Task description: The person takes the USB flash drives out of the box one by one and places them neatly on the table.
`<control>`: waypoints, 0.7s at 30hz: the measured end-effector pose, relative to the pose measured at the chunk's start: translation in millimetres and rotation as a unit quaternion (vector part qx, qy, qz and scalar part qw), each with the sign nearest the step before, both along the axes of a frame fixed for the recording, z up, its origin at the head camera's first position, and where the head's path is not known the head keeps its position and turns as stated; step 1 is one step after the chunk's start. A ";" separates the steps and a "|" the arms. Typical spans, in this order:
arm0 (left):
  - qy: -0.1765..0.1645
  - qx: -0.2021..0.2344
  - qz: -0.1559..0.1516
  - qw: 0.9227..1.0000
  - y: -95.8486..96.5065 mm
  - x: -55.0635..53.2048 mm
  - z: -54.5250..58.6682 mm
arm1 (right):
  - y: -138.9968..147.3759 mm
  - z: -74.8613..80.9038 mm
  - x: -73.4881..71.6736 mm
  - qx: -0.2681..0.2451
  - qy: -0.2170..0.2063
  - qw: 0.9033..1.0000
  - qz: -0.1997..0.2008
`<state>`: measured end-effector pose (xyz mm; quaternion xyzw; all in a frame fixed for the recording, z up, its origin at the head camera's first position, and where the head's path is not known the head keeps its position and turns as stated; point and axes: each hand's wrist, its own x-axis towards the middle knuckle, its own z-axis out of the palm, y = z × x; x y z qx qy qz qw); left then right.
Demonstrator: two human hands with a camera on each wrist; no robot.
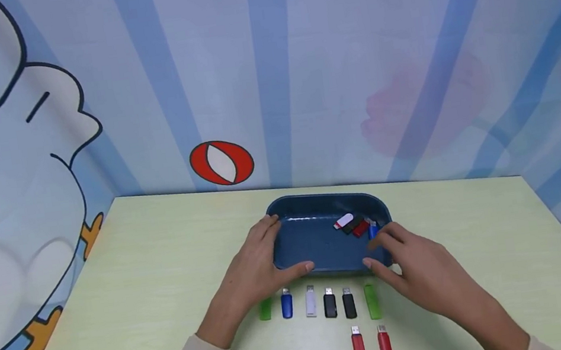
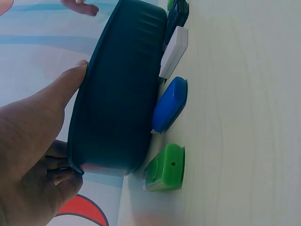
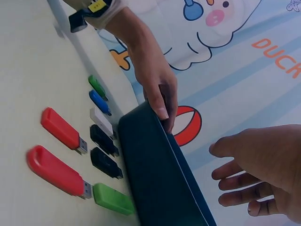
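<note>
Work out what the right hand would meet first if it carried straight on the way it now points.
Probably the small blue flash drive inside the right end of the tray, just ahead of the right hand. Depth is hard to judge, so it might touch the tray's floor first.

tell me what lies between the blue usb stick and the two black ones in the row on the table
One white stick lies between the blue stick and the nearer black stick; all three views show it.
</note>
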<state>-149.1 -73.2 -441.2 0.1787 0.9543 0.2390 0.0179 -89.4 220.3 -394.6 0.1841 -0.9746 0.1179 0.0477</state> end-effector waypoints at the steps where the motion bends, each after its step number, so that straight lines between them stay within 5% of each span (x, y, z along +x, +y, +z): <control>1: -0.001 0.000 0.000 1.000 0.0 0.1 0.1 | 0.6 0.3 -3.5 -0.001 0.000 1.000 -0.003; 13: -0.004 0.004 0.001 1.000 -1.4 -0.1 -2.0 | 1.9 -7.7 -43.5 -0.010 -0.023 0.998 -0.063; 21: -0.004 0.004 0.004 1.000 -1.3 0.1 -1.7 | -1.1 -10.3 -65.8 0.004 -0.037 0.997 -0.068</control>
